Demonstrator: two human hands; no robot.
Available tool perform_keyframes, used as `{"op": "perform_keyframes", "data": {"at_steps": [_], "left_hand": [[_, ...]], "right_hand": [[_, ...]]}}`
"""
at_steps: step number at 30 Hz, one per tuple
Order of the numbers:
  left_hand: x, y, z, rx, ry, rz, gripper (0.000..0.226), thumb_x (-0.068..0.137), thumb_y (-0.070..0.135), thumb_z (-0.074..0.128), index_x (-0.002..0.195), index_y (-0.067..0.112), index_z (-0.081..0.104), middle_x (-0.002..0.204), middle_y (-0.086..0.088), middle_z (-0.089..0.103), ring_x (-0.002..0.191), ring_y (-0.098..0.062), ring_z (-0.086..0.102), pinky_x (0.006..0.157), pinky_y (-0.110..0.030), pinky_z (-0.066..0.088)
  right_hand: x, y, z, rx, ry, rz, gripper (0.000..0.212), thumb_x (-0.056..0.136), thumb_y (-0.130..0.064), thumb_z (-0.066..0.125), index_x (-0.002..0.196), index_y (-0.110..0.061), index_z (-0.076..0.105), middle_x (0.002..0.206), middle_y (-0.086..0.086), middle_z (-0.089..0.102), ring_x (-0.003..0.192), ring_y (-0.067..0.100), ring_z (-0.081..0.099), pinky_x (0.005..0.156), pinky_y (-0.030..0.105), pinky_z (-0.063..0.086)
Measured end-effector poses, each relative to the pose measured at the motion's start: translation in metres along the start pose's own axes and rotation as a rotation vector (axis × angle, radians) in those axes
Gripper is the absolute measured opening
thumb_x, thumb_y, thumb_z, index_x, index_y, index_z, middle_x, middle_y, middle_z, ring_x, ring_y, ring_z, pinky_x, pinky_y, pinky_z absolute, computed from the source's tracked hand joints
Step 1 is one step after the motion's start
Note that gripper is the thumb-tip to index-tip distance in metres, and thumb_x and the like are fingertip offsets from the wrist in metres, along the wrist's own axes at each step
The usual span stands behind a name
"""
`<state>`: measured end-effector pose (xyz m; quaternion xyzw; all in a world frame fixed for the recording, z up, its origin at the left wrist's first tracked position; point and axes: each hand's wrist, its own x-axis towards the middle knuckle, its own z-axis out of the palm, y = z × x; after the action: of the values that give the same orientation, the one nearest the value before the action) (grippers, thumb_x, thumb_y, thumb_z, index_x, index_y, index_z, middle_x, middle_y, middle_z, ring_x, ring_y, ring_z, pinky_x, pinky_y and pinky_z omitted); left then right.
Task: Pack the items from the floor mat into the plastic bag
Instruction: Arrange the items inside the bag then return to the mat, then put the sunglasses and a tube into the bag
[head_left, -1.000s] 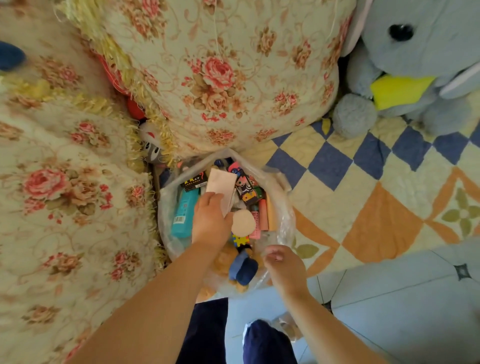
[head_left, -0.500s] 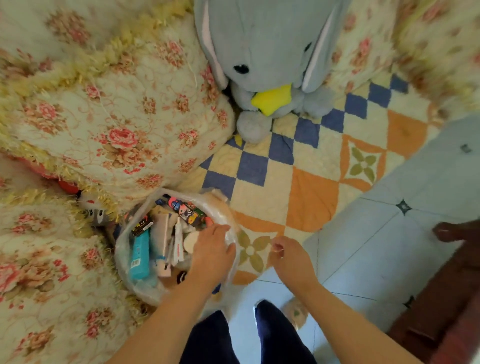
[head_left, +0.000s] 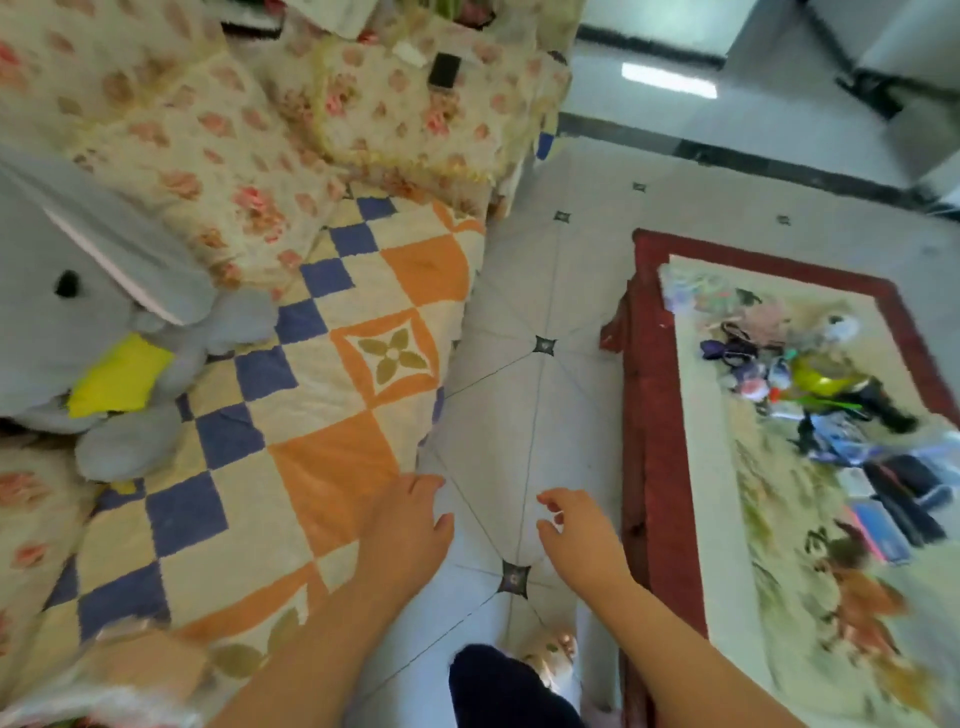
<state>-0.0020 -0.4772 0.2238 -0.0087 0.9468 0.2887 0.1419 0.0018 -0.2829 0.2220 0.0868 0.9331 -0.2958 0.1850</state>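
My left hand (head_left: 410, 525) and right hand (head_left: 582, 530) hang over the tiles (head_left: 519, 395), grip loose and empty (plastic bag (head_left: 104, 686) parked lower-left), free to grab items (head_left: 841, 415) off the floor mat (head_left: 711, 467).

glossy tiled floor (head_left: 524, 291) — quilted cloth blanket (head_left: 332, 415)

left hand (head_left: 410, 525): empty, palm down, fingers straight and loosely together, thumb spread to the side.
right hand (head_left: 579, 530): empty, fingers loosely curled, thumb apart.
forearms: both bare, reaching forward from the lower edge, hands side by side and apart.
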Motion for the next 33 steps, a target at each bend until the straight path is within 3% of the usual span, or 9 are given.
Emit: {"op": "perform_keyframes", "data": {"at_steps": [7, 14, 24, 33], "left_hand": [[0.089, 0.174, 0.070, 0.123, -0.133, 0.212, 0.044, 0.094, 0.026, 0.047, 0.136, 0.018, 0.040, 0.138, -0.001, 0.043, 0.125, -0.016, 0.040, 0.105, -0.024, 0.029], [0.152, 0.290, 0.122, 0.230, -0.249, 0.374, 0.043, 0.093, 0.025, 0.046, 0.136, 0.018, 0.040, 0.133, -0.001, 0.045, 0.121, -0.017, 0.043, 0.100, -0.026, 0.035], [0.294, 0.382, 0.190, 0.301, -0.450, 0.535, 0.044, 0.095, 0.031, 0.045, 0.138, 0.022, 0.038, 0.139, 0.005, 0.041, 0.129, -0.011, 0.038, 0.105, -0.022, 0.030], [0.475, 0.443, 0.270, 0.395, -0.684, 0.559, 0.049, 0.093, 0.028, 0.049, 0.139, 0.017, 0.037, 0.139, -0.001, 0.043, 0.130, -0.016, 0.038, 0.109, -0.031, 0.032]], "right_hand": [[0.039, 0.128, -0.116, 0.110, 0.146, 0.153, 0.035, 0.090, -0.013, 0.050, 0.124, -0.015, 0.054, 0.122, 0.004, 0.054, 0.109, 0.017, 0.054, 0.093, 0.021, 0.038], [0.067, 0.216, -0.188, 0.239, 0.287, 0.291, 0.031, 0.089, -0.011, 0.052, 0.119, -0.014, 0.057, 0.120, 0.007, 0.054, 0.109, 0.022, 0.055, 0.096, 0.028, 0.041], [0.165, 0.295, -0.242, 0.325, 0.319, 0.597, 0.032, 0.090, -0.017, 0.050, 0.120, -0.024, 0.054, 0.121, -0.002, 0.052, 0.109, 0.013, 0.053, 0.092, 0.023, 0.040], [0.320, 0.348, -0.266, 0.478, 0.202, 0.867, 0.033, 0.088, -0.015, 0.052, 0.121, -0.019, 0.055, 0.120, 0.003, 0.055, 0.108, 0.017, 0.055, 0.092, 0.024, 0.039]]}}
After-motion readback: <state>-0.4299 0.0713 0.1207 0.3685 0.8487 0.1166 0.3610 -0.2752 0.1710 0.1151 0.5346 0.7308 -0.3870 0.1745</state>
